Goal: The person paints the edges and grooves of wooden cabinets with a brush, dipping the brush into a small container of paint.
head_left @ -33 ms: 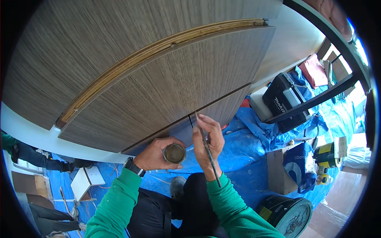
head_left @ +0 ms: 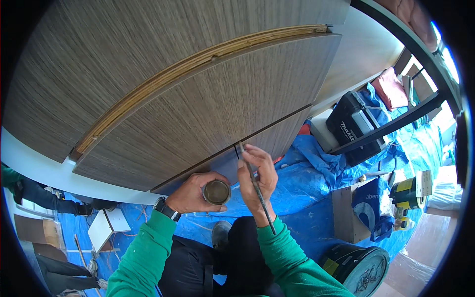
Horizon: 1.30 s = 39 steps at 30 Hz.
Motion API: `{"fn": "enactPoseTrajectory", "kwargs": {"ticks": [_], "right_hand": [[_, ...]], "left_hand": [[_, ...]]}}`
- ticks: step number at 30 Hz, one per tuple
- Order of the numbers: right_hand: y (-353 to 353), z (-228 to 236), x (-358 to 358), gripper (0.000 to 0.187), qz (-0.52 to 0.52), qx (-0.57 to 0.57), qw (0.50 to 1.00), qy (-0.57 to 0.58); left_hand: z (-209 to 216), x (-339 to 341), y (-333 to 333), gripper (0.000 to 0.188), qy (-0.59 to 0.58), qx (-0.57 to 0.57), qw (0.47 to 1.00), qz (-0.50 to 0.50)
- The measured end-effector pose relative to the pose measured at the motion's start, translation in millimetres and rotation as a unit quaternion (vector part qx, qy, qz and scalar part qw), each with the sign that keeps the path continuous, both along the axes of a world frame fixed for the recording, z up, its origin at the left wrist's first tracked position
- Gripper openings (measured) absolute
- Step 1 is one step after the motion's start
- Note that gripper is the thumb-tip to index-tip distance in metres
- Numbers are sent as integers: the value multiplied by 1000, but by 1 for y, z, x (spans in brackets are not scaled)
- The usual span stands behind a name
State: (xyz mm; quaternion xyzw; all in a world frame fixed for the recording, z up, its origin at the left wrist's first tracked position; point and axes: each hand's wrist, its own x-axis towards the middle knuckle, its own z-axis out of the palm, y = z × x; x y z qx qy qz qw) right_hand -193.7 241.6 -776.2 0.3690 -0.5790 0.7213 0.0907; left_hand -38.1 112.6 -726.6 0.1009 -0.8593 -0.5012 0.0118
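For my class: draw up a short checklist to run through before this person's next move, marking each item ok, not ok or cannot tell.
1. Cup secure: ok, the left hand wraps around its side.
2. Cup's mouth unobstructed: ok, it shows open, with no fingers across it.
3. Slender tool in hand: ok, the right hand grips it near its upper end.
4. Tool tip touching the lower wood-grain panel: cannot tell, it shows close to the dark narrow gap.
5. Blue sheet on the floor: ok, spread below the hands.
6. Amount in the cup: cannot tell.
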Motion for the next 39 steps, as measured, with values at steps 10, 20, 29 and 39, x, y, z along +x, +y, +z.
{"fn": "enactPoseTrajectory", "kwargs": {"ticks": [10,20,29,39], "right_hand": [[33,-12,-17,14,-29,-59,980,-189],[69,-2,-33,51,-82,12,987,-136],[104,-9,27,22,52,63,978,-190],[133,17,32,19,161,72,975,-135]], "left_hand": [[8,-4,5,58,-35,13,999,14],[31,-3,27,57,30,-30,999,-9],[47,26,42,58,51,-75,994,67],[60,65,64,61,106,-93,976,165]]}}
